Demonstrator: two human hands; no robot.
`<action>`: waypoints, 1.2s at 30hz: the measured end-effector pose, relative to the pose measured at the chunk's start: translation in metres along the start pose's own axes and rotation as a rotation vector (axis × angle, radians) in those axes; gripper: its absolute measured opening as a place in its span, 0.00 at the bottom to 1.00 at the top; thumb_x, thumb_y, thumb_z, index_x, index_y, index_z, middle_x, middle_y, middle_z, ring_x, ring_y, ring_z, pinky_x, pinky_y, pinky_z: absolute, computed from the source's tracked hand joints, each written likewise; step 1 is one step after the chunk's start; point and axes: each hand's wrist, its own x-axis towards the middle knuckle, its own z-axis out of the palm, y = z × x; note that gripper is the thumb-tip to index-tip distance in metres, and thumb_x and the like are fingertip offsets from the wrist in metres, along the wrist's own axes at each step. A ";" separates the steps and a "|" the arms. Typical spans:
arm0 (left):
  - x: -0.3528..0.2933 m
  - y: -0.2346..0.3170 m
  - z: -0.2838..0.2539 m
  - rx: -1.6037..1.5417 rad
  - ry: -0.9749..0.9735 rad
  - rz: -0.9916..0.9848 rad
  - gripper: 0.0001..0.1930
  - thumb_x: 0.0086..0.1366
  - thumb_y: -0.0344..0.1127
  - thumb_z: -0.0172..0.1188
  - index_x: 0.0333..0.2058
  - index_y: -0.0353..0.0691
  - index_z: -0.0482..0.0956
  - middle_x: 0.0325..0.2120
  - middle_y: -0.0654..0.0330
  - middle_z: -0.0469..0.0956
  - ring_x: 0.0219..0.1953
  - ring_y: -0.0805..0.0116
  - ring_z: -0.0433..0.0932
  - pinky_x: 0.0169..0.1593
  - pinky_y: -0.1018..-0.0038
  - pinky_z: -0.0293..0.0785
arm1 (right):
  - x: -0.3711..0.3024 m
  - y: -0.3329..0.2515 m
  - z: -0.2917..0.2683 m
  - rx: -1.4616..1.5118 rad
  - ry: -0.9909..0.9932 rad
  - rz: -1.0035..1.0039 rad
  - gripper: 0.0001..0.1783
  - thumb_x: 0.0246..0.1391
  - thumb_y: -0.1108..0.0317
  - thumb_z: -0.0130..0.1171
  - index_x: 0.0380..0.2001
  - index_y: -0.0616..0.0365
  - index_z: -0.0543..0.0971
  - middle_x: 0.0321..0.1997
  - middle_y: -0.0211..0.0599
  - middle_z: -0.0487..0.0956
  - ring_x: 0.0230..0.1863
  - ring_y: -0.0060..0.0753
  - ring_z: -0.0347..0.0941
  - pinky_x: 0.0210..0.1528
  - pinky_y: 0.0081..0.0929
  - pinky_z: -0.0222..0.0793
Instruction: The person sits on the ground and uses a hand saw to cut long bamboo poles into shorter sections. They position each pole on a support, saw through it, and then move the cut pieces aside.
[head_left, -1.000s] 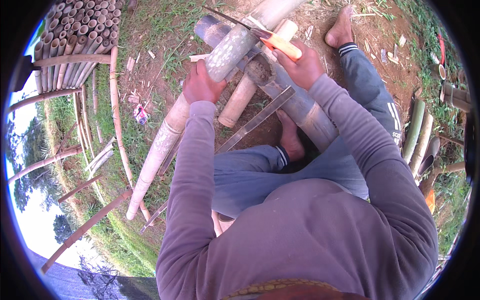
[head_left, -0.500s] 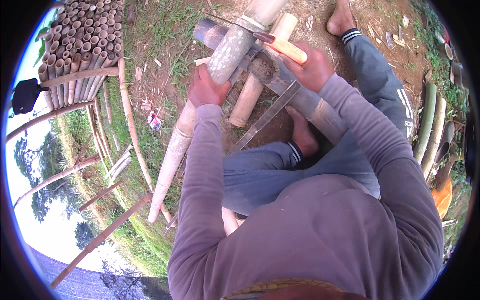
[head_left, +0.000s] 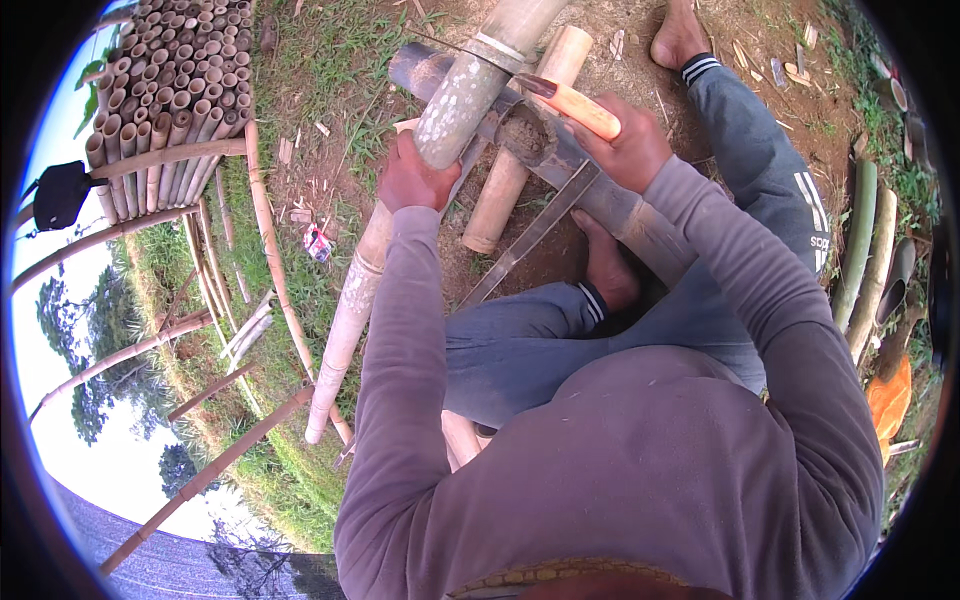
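A long pale bamboo pole slants from the top middle down to the left. My left hand is wrapped round it near its middle. In my right hand is the orange handle of a saw. Its thin blade, seen almost edge-on, lies across the pole close to a ringed joint, above my left hand. Under the pole is a thick grey bamboo piece with a hole in its upper side. A shorter bamboo length passes beneath that piece, and a flat strip leans against it.
My bent legs and bare feet frame the work. Stacked cut bamboo stands on a pole rack at the far left. More poles and an orange cloth-like item lie at right. Chips and a small coloured wrapper dot the ground.
My right hand and the saw handle have shifted slightly down and right, away from the pole. My left hand keeps its hold on the pole; the view has tilted a little.
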 end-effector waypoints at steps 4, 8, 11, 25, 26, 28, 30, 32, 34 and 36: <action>-0.010 -0.018 -0.009 0.020 -0.126 -0.027 0.42 0.46 0.49 0.83 0.57 0.42 0.72 0.54 0.46 0.80 0.54 0.43 0.82 0.57 0.52 0.80 | 0.024 -0.029 0.016 0.151 -0.151 0.182 0.25 0.64 0.47 0.68 0.45 0.60 0.83 0.33 0.54 0.85 0.37 0.62 0.84 0.40 0.50 0.78; -0.004 -0.013 -0.006 0.059 -0.063 -0.048 0.42 0.46 0.49 0.83 0.56 0.40 0.72 0.55 0.45 0.80 0.54 0.41 0.82 0.57 0.52 0.79 | 0.033 -0.038 0.008 0.087 -0.125 0.133 0.26 0.66 0.46 0.65 0.52 0.59 0.82 0.37 0.56 0.87 0.41 0.61 0.86 0.44 0.49 0.79; -0.008 -0.004 0.004 0.071 0.047 0.000 0.41 0.46 0.47 0.83 0.55 0.42 0.71 0.50 0.47 0.81 0.52 0.42 0.83 0.56 0.51 0.80 | 0.051 -0.068 0.011 0.003 -0.043 0.104 0.25 0.68 0.50 0.64 0.56 0.59 0.81 0.40 0.56 0.87 0.43 0.60 0.86 0.45 0.47 0.80; -0.020 -0.013 0.013 0.041 0.066 0.033 0.40 0.46 0.46 0.83 0.55 0.43 0.71 0.48 0.50 0.81 0.51 0.45 0.83 0.55 0.51 0.80 | 0.016 -0.064 -0.017 0.039 -0.121 0.080 0.24 0.65 0.63 0.65 0.61 0.59 0.79 0.51 0.55 0.87 0.49 0.56 0.87 0.54 0.39 0.81; -0.013 -0.006 0.009 0.051 0.058 0.045 0.41 0.46 0.47 0.84 0.55 0.43 0.71 0.49 0.49 0.81 0.51 0.45 0.83 0.55 0.51 0.80 | 0.049 -0.047 0.009 0.009 -0.055 0.038 0.25 0.66 0.54 0.65 0.60 0.55 0.81 0.48 0.56 0.86 0.47 0.61 0.84 0.51 0.42 0.81; -0.002 0.006 0.002 0.044 0.061 0.059 0.41 0.46 0.47 0.84 0.56 0.43 0.70 0.49 0.49 0.81 0.51 0.45 0.83 0.55 0.51 0.80 | 0.089 -0.055 0.025 -0.118 -0.037 0.070 0.27 0.66 0.50 0.64 0.60 0.56 0.82 0.46 0.57 0.87 0.47 0.62 0.84 0.52 0.43 0.81; -0.009 -0.009 0.007 0.018 0.039 0.049 0.41 0.46 0.46 0.84 0.56 0.43 0.71 0.50 0.49 0.81 0.51 0.45 0.83 0.55 0.51 0.80 | 0.060 -0.061 0.010 -0.056 -0.059 0.080 0.25 0.66 0.54 0.65 0.60 0.56 0.82 0.47 0.56 0.87 0.48 0.57 0.86 0.52 0.41 0.81; -0.010 -0.021 0.005 0.035 0.069 0.006 0.39 0.48 0.47 0.82 0.55 0.43 0.71 0.50 0.49 0.81 0.51 0.44 0.83 0.54 0.51 0.80 | 0.022 -0.070 -0.022 0.026 -0.077 0.046 0.24 0.66 0.61 0.66 0.61 0.59 0.81 0.49 0.54 0.87 0.49 0.50 0.87 0.53 0.38 0.81; -0.030 -0.024 0.013 0.034 0.031 -0.008 0.38 0.48 0.48 0.81 0.55 0.43 0.72 0.50 0.49 0.81 0.50 0.43 0.83 0.54 0.51 0.80 | -0.053 -0.094 -0.081 0.054 -0.112 0.109 0.24 0.65 0.69 0.66 0.62 0.64 0.78 0.52 0.51 0.87 0.51 0.41 0.88 0.54 0.34 0.81; -0.022 -0.022 0.007 0.029 0.050 0.006 0.39 0.48 0.48 0.81 0.56 0.43 0.72 0.50 0.48 0.81 0.50 0.43 0.83 0.54 0.51 0.80 | -0.066 -0.090 -0.102 -0.006 -0.117 0.064 0.25 0.65 0.72 0.65 0.63 0.67 0.77 0.55 0.50 0.87 0.52 0.39 0.88 0.56 0.33 0.81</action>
